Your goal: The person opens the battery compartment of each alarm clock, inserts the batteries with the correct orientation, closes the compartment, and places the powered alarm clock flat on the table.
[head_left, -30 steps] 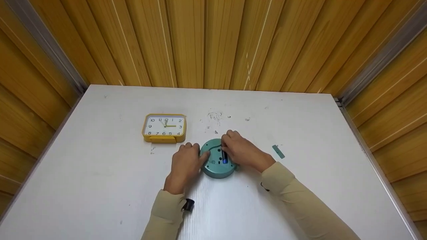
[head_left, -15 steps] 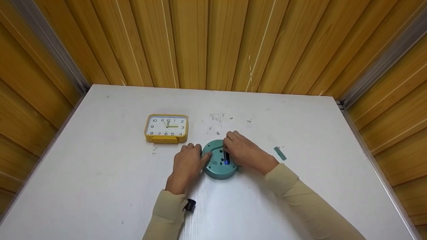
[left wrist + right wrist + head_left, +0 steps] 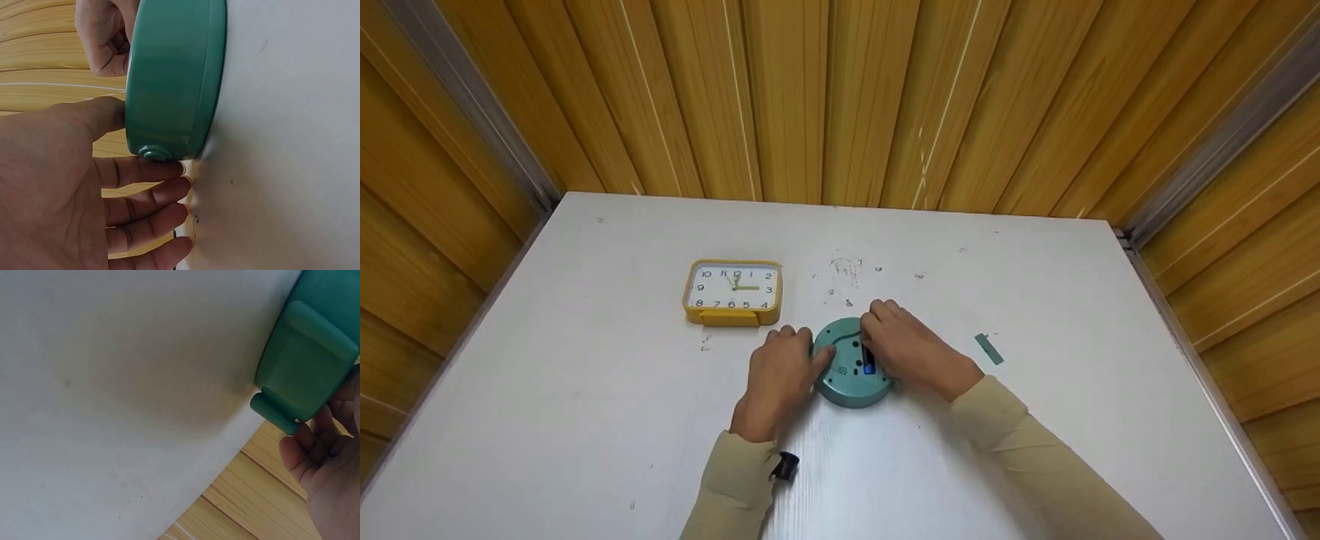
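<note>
A round teal clock (image 3: 851,391) lies on the white table with its back up and its battery slot uncovered. In the slot shows a blue and black battery (image 3: 869,365), its upper part hidden under my right hand (image 3: 913,351). The curled fingers and thumb of that hand are at the battery's upper end. My left hand (image 3: 780,375) holds the clock's left side, its thumb on the back; in the left wrist view its fingers reach beside the teal rim (image 3: 169,79). Raised teal parts (image 3: 309,360) on the clock's side fill the right wrist view's corner.
A yellow rectangular alarm clock (image 3: 733,291) lies face up to the left, beyond my left hand. Right of my right hand is a small teal battery cover (image 3: 988,349). Wood-look panels (image 3: 787,97) enclose the table (image 3: 547,360) at back and sides.
Both hands stay on the teal clock, almost still. The right hand's fingers remain at the battery. The whole view has shifted slightly.
</note>
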Demonstrator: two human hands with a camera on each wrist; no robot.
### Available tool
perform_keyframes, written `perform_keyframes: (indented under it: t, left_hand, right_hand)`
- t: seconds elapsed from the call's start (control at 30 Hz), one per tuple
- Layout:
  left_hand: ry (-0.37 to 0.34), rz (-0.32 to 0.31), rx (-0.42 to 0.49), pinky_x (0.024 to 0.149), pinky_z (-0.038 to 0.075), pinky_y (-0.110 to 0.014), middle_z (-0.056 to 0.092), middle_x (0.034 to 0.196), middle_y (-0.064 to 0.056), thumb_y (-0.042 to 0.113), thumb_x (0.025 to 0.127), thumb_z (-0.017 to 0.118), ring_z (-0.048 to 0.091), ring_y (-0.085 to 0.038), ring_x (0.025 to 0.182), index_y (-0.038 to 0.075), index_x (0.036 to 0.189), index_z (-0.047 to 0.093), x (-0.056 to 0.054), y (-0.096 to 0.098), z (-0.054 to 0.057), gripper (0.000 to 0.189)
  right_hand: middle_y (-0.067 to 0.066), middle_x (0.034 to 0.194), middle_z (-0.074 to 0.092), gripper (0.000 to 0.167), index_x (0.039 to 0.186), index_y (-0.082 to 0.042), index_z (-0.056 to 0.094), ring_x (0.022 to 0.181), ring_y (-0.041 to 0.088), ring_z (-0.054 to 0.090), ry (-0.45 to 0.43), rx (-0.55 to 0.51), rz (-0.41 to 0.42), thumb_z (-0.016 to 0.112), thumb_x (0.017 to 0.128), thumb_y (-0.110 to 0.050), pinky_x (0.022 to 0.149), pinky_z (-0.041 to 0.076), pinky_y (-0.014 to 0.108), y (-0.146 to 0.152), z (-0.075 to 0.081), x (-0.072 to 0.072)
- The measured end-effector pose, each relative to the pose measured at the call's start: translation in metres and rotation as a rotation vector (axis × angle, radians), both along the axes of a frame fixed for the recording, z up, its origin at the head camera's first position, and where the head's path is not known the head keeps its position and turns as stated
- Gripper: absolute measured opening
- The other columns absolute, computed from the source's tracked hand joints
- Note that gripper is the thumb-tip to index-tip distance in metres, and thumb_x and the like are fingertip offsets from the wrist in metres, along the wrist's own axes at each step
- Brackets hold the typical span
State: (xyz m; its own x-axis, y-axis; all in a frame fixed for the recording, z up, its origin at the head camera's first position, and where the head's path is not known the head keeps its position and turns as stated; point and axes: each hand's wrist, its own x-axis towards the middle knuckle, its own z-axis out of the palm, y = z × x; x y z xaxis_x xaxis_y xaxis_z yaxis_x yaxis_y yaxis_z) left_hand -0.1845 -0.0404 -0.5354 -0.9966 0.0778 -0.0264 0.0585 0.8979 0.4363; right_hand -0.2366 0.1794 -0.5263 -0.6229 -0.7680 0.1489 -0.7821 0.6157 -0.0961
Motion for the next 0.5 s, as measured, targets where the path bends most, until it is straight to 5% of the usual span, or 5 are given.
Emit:
perform_keyframes:
  t: [0.23, 0.5]
  left_hand:
    - [-0.003, -0.003, 0.014, 0.082, 0.055, -0.046, 0.064, 0.101, -0.013, 0.044, 0.105, 0.065, 0.058, -0.027, 0.093, -0.002, 0.125, 0.071, -0.0005, -0.0011, -0.0004, 0.05]
    - [-0.018, 0.004, 0.024, 0.084, 0.055, -0.046, 0.065, 0.103, -0.014, 0.046, 0.105, 0.065, 0.058, -0.028, 0.095, -0.002, 0.128, 0.07, -0.0014, -0.0002, 0.001, 0.053]
  right_hand:
    - [0.002, 0.098, 0.05, 0.007, 0.107, -0.006, 0.06, 0.092, 0.02, 0.047, -0.159, -0.067, -0.142, 0.065, 0.106, -0.009, 0.083, 0.048, 0.034, -0.0049, 0.0012, 0.0026]
    - [0.0, 0.094, 0.047, 0.009, 0.101, -0.009, 0.059, 0.094, 0.02, 0.046, -0.203, -0.193, -0.239, 0.068, 0.104, -0.007, 0.083, 0.048, 0.034, -0.0062, -0.0052, 0.0081]
